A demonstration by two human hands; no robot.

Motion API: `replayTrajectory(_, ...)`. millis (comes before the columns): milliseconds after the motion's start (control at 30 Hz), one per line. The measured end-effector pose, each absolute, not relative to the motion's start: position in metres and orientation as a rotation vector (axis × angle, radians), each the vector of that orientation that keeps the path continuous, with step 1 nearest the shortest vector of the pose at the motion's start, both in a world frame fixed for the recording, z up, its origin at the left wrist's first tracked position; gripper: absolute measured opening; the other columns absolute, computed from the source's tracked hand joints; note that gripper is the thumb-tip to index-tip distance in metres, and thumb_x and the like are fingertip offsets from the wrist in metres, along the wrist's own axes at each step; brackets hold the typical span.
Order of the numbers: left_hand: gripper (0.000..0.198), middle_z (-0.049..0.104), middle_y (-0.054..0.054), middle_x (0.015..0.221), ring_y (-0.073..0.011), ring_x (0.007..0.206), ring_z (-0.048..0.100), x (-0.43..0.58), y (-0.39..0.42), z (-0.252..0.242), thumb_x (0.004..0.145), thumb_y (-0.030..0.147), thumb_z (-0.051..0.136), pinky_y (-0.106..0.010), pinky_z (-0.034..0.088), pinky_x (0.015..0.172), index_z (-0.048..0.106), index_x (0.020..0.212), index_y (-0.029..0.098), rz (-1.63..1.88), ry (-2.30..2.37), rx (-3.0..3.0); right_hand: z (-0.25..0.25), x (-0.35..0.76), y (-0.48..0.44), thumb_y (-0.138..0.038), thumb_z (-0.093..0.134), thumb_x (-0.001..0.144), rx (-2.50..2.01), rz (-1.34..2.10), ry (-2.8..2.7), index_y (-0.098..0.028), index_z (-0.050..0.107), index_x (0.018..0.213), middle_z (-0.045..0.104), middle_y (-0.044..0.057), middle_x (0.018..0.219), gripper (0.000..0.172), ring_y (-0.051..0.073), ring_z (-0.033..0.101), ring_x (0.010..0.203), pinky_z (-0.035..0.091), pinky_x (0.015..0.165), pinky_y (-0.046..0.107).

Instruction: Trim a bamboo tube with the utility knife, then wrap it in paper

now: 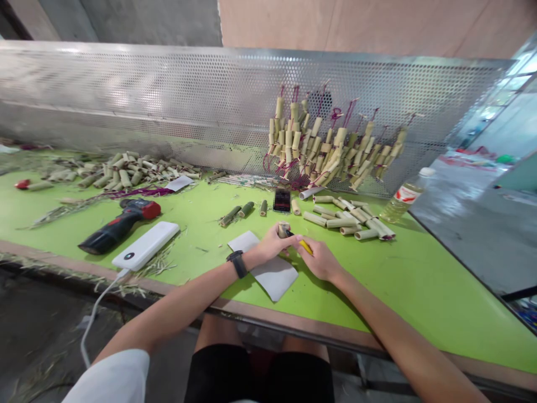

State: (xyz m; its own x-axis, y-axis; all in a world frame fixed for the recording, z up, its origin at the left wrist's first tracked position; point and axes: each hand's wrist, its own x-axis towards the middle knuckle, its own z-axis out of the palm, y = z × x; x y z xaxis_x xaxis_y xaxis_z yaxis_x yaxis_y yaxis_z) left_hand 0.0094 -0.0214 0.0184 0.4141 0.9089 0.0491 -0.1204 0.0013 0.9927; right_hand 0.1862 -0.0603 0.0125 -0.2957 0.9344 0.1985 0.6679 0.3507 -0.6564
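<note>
My left hand (pixel 272 244), a black watch on its wrist, is closed around a short bamboo tube (pixel 284 229) held just above the green table (pixel 419 280). My right hand (pixel 319 258) grips a yellow-handled tool (pixel 305 245) whose dark tip touches the tube's end. Both hands hover over a sheet of grey-white paper (pixel 272 274) lying on the table.
Loose bamboo tubes (pixel 352 219) lie right of the hands, a pile (pixel 126 170) at far left, and tied bundles (pixel 327 148) hang on the perforated metal screen. A phone (pixel 282 200), a white power bank (pixel 145 245), a cordless drill (pixel 119 224) and a plastic bottle (pixel 405 197) rest nearby.
</note>
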Motion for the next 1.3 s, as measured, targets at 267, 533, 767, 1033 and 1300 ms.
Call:
replayTrajectory(267,0.057,0.052,0.009,0.065,-0.0070,0.051,0.053,0.009,-0.024,0.021,0.074,0.061,0.081,-0.022,0.052,0.048,0.045,0.090,0.020,0.953,0.786,1.390,0.013,0.183,-0.062,-0.064,0.032,0.101,-1.398,0.593,-2.042,-0.020,0.059,0.090,0.057,0.000,0.062,0.053,0.014,0.044,0.048,0.030,0.047,0.027)
replayTrajectory(533,0.053,0.050,0.011,0.057,-0.0045,0.036,0.044,0.011,-0.025,0.025,0.079,0.061,0.077,-0.018,0.039,0.034,0.044,0.088,0.020,0.966,0.888,1.483,0.000,0.179,-0.060,-0.063,0.030,0.102,-1.507,0.329,-2.007,-0.020,0.058,0.090,0.057,0.001,0.060,0.053,0.012,0.044,0.043,0.027,0.043,0.025)
replayTrajectory(767,0.047,0.050,0.010,0.061,-0.0033,0.036,0.042,0.015,-0.026,0.024,0.082,0.053,0.078,-0.017,0.040,0.034,0.045,0.088,0.020,1.040,0.929,1.435,0.000,0.176,-0.063,-0.057,0.034,0.103,-1.626,0.132,-2.012,-0.018,0.063,0.097,0.061,0.003,0.064,0.049,0.014,0.048,0.046,0.027,0.047,0.026)
replayTrajectory(1033,0.044,0.045,0.010,0.060,-0.0040,0.038,0.042,0.013,-0.026,0.024,0.084,0.049,0.078,-0.018,0.037,0.035,0.044,0.085,0.021,1.154,0.921,1.409,0.017,0.186,-0.060,-0.063,0.031,0.101,-1.659,0.204,-1.838,-0.020,0.058,0.076,0.055,0.002,0.054,0.056,0.014,0.044,0.041,0.027,0.043,0.027)
replayTrajectory(1300,0.049,0.043,0.010,0.062,-0.0069,0.042,0.045,0.006,-0.024,0.024,0.086,0.062,0.069,-0.020,0.044,0.041,0.040,0.091,0.024,1.091,0.871,1.317,0.031,0.224,-0.047,-0.077,0.037,0.093,-1.643,0.161,-1.693,-0.021,0.056,0.072,0.052,0.001,0.051,0.063,0.015,0.044,0.044,0.028,0.046,0.028)
